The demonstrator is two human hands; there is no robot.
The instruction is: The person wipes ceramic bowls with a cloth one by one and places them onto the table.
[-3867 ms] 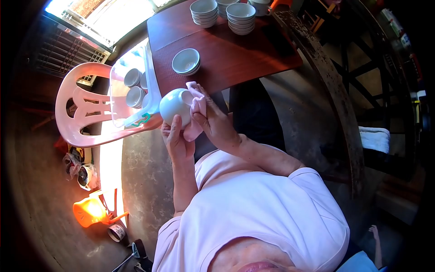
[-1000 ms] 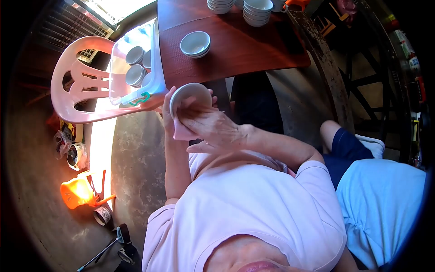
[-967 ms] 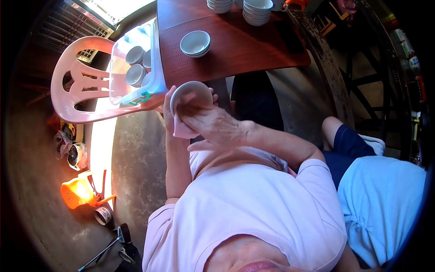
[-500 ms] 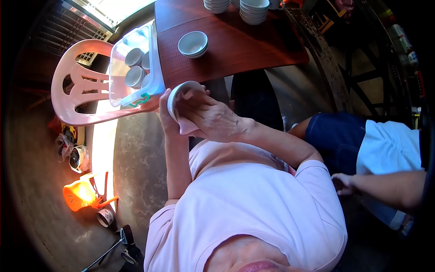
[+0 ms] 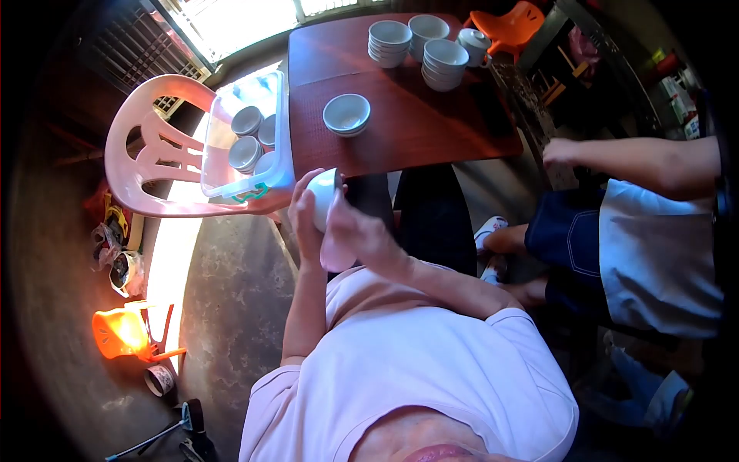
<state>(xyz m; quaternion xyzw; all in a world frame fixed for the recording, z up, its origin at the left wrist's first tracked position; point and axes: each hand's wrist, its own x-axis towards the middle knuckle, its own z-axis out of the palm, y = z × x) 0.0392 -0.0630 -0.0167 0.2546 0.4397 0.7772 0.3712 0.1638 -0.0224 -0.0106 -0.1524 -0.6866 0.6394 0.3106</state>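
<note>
A white bowl [image 5: 322, 202] is tilted on its side in front of my chest. My left hand [image 5: 305, 223] is wrapped round the outside of it. A pink cloth [image 5: 336, 245] hangs from my right hand [image 5: 363, 237], which presses at the bowl's rim and is smeared by motion. Just beyond my hands, a short stack of white bowls [image 5: 346, 115] stands on the red-brown table [image 5: 400, 146]. To the left, a clear plastic bin [image 5: 286, 154] holds several bowls [image 5: 245, 154].
The bin rests on a pink plastic chair [image 5: 127, 165]. Taller bowl stacks [image 5: 444, 65] and a lidded white pot [image 5: 475, 45] stand at the table's far side. Another person's arm [image 5: 639, 163] reaches in from the right. An orange stool [image 5: 122, 335] is on the floor at left.
The bowl has turned from showing its inside to showing its outer side, and the cloth now hangs outside the rim. My view has shifted. The other person's arm has moved toward the table.
</note>
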